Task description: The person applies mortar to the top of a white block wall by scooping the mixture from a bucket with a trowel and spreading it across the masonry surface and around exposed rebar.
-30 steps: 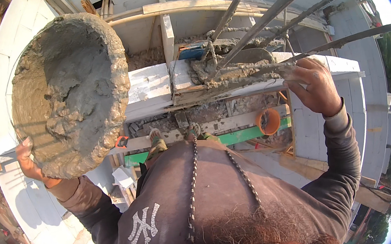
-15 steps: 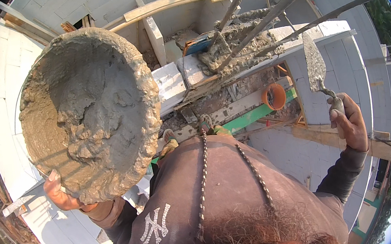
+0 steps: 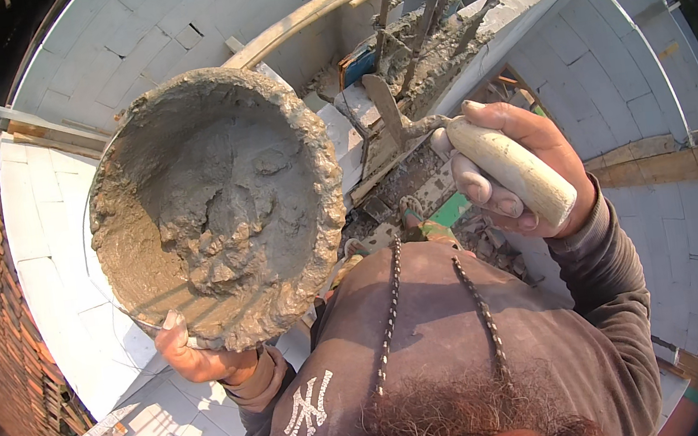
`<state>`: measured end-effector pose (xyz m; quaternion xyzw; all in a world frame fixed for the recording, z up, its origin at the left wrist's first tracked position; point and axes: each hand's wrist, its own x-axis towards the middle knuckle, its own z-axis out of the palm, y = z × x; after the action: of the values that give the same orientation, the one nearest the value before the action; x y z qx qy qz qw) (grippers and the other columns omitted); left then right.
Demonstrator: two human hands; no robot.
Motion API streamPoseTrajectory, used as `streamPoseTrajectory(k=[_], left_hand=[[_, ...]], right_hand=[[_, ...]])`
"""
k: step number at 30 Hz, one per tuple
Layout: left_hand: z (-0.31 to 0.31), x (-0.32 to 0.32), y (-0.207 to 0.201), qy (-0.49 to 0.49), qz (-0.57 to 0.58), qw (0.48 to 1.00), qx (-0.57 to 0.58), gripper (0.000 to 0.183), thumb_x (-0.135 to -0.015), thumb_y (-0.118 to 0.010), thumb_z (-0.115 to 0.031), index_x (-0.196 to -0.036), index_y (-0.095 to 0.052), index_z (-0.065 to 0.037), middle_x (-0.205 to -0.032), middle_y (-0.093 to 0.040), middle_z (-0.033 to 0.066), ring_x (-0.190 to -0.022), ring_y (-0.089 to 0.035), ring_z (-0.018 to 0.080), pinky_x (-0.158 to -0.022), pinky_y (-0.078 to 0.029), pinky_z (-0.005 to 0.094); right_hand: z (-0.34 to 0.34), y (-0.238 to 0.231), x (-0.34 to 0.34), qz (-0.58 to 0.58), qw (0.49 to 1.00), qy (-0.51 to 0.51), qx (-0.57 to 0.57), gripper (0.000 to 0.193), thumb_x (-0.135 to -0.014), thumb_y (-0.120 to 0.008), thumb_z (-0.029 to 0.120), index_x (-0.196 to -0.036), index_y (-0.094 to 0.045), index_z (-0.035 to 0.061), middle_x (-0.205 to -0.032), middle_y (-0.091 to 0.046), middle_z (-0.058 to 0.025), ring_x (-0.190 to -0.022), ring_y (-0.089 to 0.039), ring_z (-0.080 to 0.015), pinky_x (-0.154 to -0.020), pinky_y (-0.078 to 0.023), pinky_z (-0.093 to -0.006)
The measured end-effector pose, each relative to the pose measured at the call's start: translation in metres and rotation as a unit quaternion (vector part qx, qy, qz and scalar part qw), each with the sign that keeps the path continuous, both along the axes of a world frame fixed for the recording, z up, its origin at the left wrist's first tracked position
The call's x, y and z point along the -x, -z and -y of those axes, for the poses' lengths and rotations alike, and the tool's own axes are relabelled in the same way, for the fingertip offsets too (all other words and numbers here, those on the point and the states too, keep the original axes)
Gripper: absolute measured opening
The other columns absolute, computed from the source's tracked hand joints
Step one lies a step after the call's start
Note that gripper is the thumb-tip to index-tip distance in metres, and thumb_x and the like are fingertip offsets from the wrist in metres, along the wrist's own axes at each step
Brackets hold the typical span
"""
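Observation:
A round bucket (image 3: 324, 173), its rim and walls thickly caked, holds wet grey mortar (image 3: 265, 216) heaped in its middle. My left hand (image 3: 195, 357) grips the near rim, thumb on top; its other fingers are partly hidden below. In my right hand (image 3: 557, 160) is a trowel, its pale rounded handle (image 3: 509, 163) wrapped by the fingers. The trowel's blade (image 3: 385, 107) is seen nearly edge-on, right of the bucket and apart from it. I can make out no load of mortar on the blade.
Upright steel rods (image 3: 433, 17) rise from the mortar-smeared top of a white block wall (image 3: 508, 16) ahead. A blue object (image 3: 358, 65) lies near them. Wooden planks (image 3: 655, 167) cross at right. A green board (image 3: 451, 209) lies below, near my feet (image 3: 410, 210).
The trowel has swung from far right in toward the bucket, its blade turning from face-on to nearly edge-on. Bucket, left hand and surroundings have shifted in view; the left hand keeps its grip.

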<state>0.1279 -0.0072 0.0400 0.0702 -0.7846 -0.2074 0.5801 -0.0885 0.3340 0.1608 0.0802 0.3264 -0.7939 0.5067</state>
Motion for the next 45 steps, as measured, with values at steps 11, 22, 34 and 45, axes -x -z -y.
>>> streamPoseTrajectory(k=[11, 22, 34, 45], left_hand=[[-0.011, -0.009, 0.010, -0.043, 0.021, 0.998, -0.043, 0.042, -0.098, -0.076, -0.027, -0.119, -0.060, 0.006, -0.110, -0.067, 0.0179, -0.101, -0.070, 0.0281, -0.089, -0.058, 0.0417], [-0.008, -0.009, 0.010, -0.063, 0.008, 0.998, -0.003, 0.035, -0.090, -0.082, -0.019, -0.110, -0.066, 0.006, -0.110, -0.071, 0.0193, -0.097, -0.068, 0.0305, -0.090, -0.055, 0.0419], [-0.002, -0.001, 0.001, -0.050, 0.003, 0.999, 0.015, 0.048, -0.093, -0.083, -0.033, -0.113, -0.063, 0.006, -0.111, -0.066, 0.0162, -0.099, -0.068, 0.0275, -0.087, -0.057, 0.0408], [0.012, -0.008, 0.002, -0.019, 0.108, 0.992, 0.068, 0.045, -0.089, -0.076, -0.015, -0.126, -0.061, 0.005, -0.128, -0.064, 0.0165, -0.112, -0.064, 0.0261, -0.106, -0.049, 0.0425]], right_hand=[[0.019, 0.012, 0.002, 0.011, 0.991, 0.101, 0.086, 0.051, -0.113, -0.038, 0.035, -0.123, -0.058, -0.0112, -0.082, -0.068, -0.0185, -0.050, -0.066, -0.0206, -0.037, -0.055, -0.0289], [0.049, 0.026, -0.004, 0.016, 0.978, 0.145, 0.149, 0.048, -0.115, -0.038, 0.036, -0.122, -0.059, -0.0065, -0.094, -0.067, -0.0163, -0.070, -0.069, -0.0184, -0.044, -0.054, -0.0287], [0.045, 0.041, -0.025, -0.013, 0.988, 0.133, 0.077, 0.045, -0.112, -0.039, 0.042, -0.125, -0.058, 0.0032, -0.090, -0.068, -0.0112, -0.063, -0.069, -0.0197, -0.046, -0.056, -0.0304], [-0.026, -0.066, -0.071, -0.383, 0.889, -0.046, -0.247, 0.060, -0.085, -0.077, 0.036, -0.120, -0.058, -0.0085, -0.074, -0.061, -0.0123, -0.056, -0.061, -0.0189, -0.054, -0.053, -0.0286]])
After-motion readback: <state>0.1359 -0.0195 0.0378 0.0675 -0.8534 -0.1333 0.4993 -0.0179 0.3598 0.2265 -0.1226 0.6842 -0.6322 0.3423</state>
